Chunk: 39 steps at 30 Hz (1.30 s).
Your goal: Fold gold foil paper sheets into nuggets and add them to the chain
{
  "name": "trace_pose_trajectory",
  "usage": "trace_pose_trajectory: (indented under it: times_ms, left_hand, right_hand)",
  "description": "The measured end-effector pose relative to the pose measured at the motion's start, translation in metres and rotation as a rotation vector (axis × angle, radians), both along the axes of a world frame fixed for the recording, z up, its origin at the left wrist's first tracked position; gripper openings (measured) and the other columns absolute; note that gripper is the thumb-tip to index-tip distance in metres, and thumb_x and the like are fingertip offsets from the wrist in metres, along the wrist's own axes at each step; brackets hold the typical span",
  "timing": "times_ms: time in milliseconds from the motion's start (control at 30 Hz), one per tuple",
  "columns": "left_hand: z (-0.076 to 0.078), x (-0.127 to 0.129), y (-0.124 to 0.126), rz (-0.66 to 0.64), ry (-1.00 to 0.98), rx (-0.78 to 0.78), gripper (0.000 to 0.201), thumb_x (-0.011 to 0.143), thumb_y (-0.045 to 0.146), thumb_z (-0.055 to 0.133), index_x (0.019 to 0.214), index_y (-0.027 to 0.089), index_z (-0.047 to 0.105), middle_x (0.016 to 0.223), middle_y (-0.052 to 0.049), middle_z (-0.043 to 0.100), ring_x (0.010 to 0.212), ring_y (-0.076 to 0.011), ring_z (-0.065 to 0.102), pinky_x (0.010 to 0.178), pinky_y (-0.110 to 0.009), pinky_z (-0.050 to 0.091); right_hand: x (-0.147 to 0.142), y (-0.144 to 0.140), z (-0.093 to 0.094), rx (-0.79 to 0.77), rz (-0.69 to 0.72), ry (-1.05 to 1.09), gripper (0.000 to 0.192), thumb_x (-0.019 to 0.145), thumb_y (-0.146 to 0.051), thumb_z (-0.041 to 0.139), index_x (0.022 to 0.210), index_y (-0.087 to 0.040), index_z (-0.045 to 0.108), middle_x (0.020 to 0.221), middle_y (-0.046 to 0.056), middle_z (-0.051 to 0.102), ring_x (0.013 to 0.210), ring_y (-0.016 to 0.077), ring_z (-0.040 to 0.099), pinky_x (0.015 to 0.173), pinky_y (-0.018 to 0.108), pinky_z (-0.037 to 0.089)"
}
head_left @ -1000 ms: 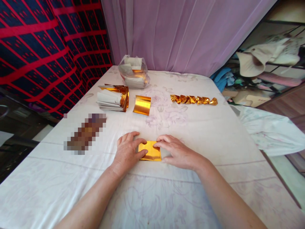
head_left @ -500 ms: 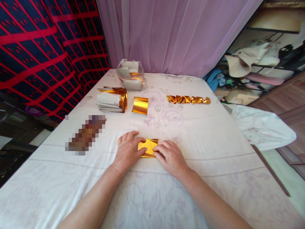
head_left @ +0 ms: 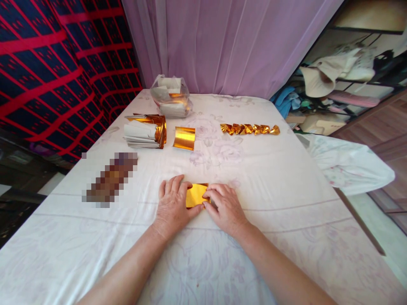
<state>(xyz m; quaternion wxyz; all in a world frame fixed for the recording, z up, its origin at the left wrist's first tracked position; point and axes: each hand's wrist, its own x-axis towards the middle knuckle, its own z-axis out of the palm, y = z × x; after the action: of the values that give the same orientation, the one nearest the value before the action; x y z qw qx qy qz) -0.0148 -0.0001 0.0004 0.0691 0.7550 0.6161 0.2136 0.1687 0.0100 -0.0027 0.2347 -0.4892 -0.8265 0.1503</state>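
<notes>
Both hands have drawn closer together over the last second, and less of the gold paper shows between them than before, when it lay as a wider flat rectangle on the cloth.

Head view: the left hand (head_left: pixel 173 206) lies palm down on the white flowered tablecloth (head_left: pixel 270 178), fingers loosely spread, its thumb pressing the left edge of the gold paper (head_left: pixel 195 195). The right hand (head_left: pixel 223 206) rests just beside it, fingers curled, fingertips pinning the paper's right edge; neither hand is clenched, and both touch the sheet rather than lift it. The paper sits on the cloth near the front middle of the table, squeezed between the two hands.

Farther back on the left lies a stack of sheets (head_left: pixel 144 131), white-backed with gold faces curling at the right end. Just beside it stands a single curled gold sheet (head_left: pixel 184 138). Behind them, near the purple curtain (head_left: pixel 222 46), a clear plastic bag (head_left: pixel 171 96) holds more white and gold sheets. To the right, well apart from the hands, a row of folded gold pieces (head_left: pixel 249 128) runs in a line across the cloth. A blurred patch (head_left: pixel 110 178) covers something at the left of the table. No brand, label or writing can be read anywhere.
</notes>
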Motion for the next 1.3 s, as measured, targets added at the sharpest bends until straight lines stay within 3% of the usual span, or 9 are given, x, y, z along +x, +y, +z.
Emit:
trace_pose_trajectory:
  times_ms: [367, 800, 1300]
  left_hand:
    - [0.009, -0.009, 0.003, -0.03, 0.0, -0.146, 0.05, 0.07, 0.038, 0.078, 0.113, 0.023, 0.059, 0.14, -0.015, 0.05, 0.131, -0.0335, 0.044, 0.111, -0.057, 0.026]
    - [0.013, -0.026, 0.008, -0.111, -0.029, -0.31, 0.052, 0.073, 0.028, 0.072, 0.123, 0.028, 0.058, 0.149, -0.008, 0.041, 0.137, -0.0308, 0.039, 0.115, -0.055, 0.022]
    - [0.021, -0.045, 0.014, -0.26, -0.019, -0.452, 0.057, 0.078, 0.021, 0.06, 0.134, 0.029, 0.053, 0.156, -0.008, 0.031, 0.143, -0.0293, 0.029, 0.118, -0.054, 0.018]
  right_hand:
    - [0.001, 0.001, -0.001, 0.001, 0.003, 0.004, 0.012, 0.083, -0.016, 0.066, 0.093, -0.022, 0.065, 0.105, 0.006, 0.065, 0.102, 0.0241, 0.057, 0.088, 0.041, 0.04]
    - [0.003, 0.003, -0.004, 0.033, 0.022, 0.008, 0.011, 0.082, -0.016, 0.067, 0.092, -0.021, 0.066, 0.105, 0.006, 0.065, 0.1, 0.0236, 0.058, 0.085, 0.039, 0.04]
    - [0.004, 0.003, -0.002, 0.021, 0.025, -0.006, 0.01, 0.085, -0.017, 0.063, 0.093, -0.022, 0.066, 0.106, 0.005, 0.065, 0.1, 0.0219, 0.057, 0.085, 0.037, 0.039]
